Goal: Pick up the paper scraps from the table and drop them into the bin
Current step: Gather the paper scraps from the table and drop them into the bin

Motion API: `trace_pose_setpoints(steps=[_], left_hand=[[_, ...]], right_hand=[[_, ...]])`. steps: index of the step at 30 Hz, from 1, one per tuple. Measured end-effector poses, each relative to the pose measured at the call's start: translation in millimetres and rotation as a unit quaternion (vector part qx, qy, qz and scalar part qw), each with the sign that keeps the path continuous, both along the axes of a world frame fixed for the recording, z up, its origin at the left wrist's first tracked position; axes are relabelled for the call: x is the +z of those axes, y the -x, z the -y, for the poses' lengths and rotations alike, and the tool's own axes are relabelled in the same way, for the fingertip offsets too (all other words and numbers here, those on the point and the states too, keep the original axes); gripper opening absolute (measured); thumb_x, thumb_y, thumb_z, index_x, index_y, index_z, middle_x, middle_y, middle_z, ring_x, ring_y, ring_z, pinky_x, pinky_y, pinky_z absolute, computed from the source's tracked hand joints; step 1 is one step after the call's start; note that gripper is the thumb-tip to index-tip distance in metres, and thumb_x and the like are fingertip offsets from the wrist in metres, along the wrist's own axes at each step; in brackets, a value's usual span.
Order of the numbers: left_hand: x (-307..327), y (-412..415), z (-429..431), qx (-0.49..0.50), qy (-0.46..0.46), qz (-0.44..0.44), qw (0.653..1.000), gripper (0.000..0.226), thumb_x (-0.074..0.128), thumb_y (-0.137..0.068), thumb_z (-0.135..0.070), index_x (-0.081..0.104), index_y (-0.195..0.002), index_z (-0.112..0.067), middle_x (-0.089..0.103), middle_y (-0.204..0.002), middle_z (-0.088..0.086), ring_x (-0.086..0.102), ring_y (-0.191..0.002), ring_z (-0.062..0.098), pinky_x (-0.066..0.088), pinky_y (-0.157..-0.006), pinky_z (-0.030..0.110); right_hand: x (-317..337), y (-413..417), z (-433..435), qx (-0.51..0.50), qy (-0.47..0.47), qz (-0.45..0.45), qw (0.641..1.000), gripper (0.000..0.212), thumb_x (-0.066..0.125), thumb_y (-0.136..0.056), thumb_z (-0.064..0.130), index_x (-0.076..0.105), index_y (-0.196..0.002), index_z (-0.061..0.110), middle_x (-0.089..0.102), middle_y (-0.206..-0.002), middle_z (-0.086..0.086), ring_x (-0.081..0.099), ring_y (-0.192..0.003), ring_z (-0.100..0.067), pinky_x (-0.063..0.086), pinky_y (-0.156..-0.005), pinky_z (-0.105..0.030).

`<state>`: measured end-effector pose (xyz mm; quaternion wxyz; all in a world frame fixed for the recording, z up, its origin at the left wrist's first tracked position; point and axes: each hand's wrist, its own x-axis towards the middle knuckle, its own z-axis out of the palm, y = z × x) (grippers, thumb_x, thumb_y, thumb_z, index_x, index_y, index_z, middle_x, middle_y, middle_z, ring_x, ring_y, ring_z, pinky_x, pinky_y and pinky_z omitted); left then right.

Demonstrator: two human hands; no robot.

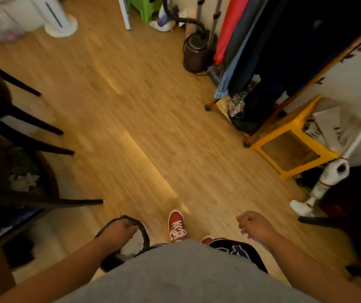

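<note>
My left hand [121,229] grips rim of dark round bin [140,243], held low beside my hip; pale paper scraps [132,244] inside. My right hand [255,226] loosely curled, holding nothing visible. Red shoe [177,226] on wooden floor [131,119].

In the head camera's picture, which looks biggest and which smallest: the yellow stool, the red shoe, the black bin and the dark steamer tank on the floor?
As they look in the head view:
1. yellow stool
2. black bin, held at its rim by the left hand and partly hidden, and the steamer tank, farther away: too close to rank
3. red shoe
</note>
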<state>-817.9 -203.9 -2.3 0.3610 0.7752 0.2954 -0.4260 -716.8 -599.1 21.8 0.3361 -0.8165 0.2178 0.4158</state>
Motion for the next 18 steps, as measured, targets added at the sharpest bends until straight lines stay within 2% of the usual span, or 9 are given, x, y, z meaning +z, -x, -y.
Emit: trace_pose_setpoints(steps=[6, 12, 15, 18], left_hand=[[13, -92, 6, 0.087, 0.018, 0.061, 0.994, 0.020, 0.056, -0.093, -0.032, 0.064, -0.084, -0.016, 0.069, -0.085, 0.007, 0.065, -0.079, 0.021, 0.050, -0.072, 0.034], [22, -204, -1, 0.119, 0.027, 0.105, 0.987, 0.025, 0.054, -0.093, -0.037, 0.064, -0.088, -0.015, 0.069, -0.089, 0.008, 0.065, -0.082, 0.023, 0.048, -0.069, 0.032], [25, -237, -17, 0.159, 0.017, 0.099, 0.982, 0.026, 0.054, -0.094, -0.037, 0.063, -0.087, -0.014, 0.069, -0.088, 0.009, 0.065, -0.082, 0.024, 0.050, -0.070, 0.035], [25, -248, -38, 0.194, -0.003, 0.080, 0.978, 0.022, 0.054, -0.094, -0.037, 0.063, -0.089, -0.018, 0.070, -0.086, 0.003, 0.066, -0.081, 0.020, 0.051, -0.069, 0.032]], right_hand=[[-4, -83, 10, 0.034, 0.037, -0.034, 0.998, 0.024, 0.060, -0.093, 0.020, 0.056, -0.074, 0.007, 0.056, -0.073, -0.015, 0.049, -0.060, -0.024, 0.034, -0.053, -0.027], [-34, -192, 4, 0.075, 0.063, -0.060, 0.993, 0.028, 0.060, -0.092, 0.020, 0.050, -0.069, 0.008, 0.051, -0.063, -0.014, 0.045, -0.053, -0.023, 0.030, -0.052, -0.028], [-48, -256, -13, 0.135, 0.076, -0.052, 0.987, 0.030, 0.059, -0.092, 0.024, 0.052, -0.068, 0.009, 0.053, -0.064, -0.014, 0.048, -0.058, -0.025, 0.032, -0.057, -0.030], [-54, -320, -51, 0.222, 0.079, -0.060, 0.970, 0.026, 0.056, -0.092, 0.026, 0.057, -0.076, 0.006, 0.063, -0.076, -0.019, 0.058, -0.069, -0.030, 0.038, -0.062, -0.034]])
